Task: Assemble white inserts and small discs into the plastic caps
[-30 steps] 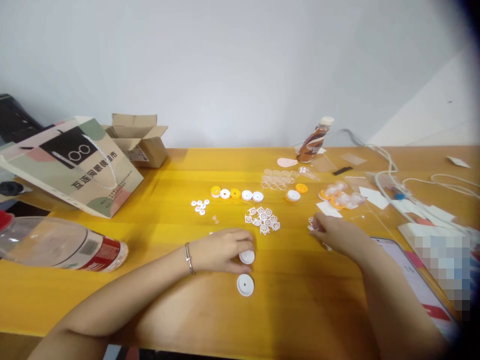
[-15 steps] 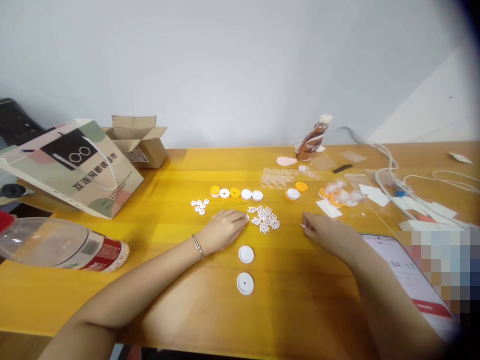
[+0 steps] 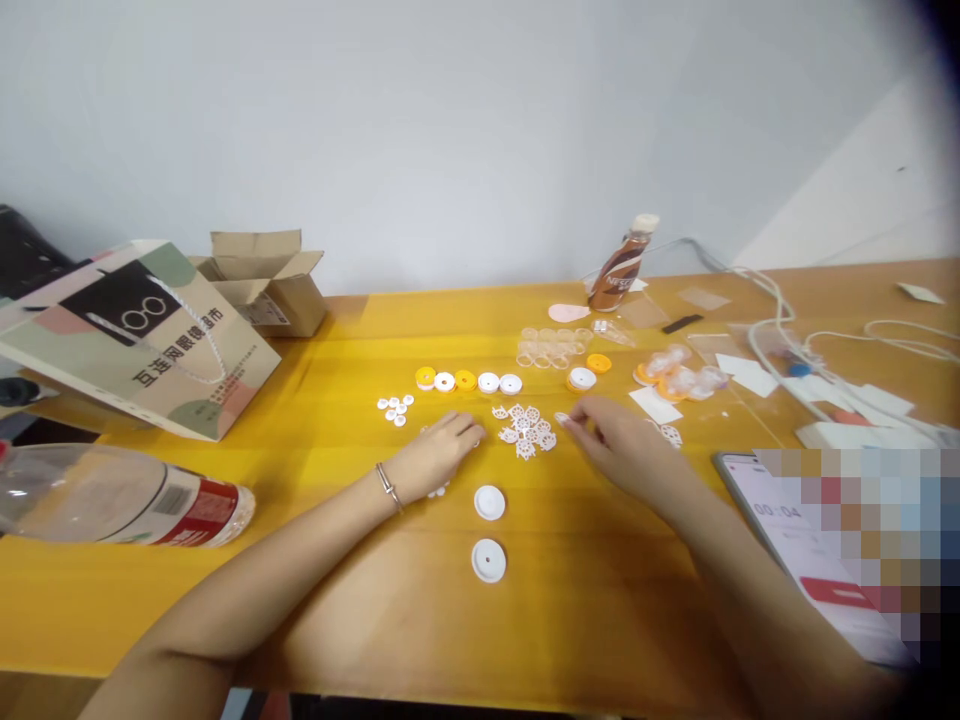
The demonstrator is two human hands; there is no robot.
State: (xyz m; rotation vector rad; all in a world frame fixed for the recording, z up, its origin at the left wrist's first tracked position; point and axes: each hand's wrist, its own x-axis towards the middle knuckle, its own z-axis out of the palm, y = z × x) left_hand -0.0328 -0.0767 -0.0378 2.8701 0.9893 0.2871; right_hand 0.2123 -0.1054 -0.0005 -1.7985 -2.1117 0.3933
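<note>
The right hand is above the table, right of a loose heap of white cutout wheels, its thumb and forefinger pinching a small white piece just beside the heap. The left hand is low over the table left of the same heap, palm down, fingers close together and bent; whether they grip anything cannot be told, and some small white bits show partly hidden below the palm. Between the two forearms, nearer the person, lie a far white disc and a near white disc, flat and apart from each other. Beyond the hands runs a row of yellow and white discs, with a group of small white buttons to its near left. Farther right are clear rings set in rows, and near them a white disc on an orange one, with an orange lid just behind. A few more white cutouts lie behind the right wrist, and a phone lies right of that forearm.
</note>
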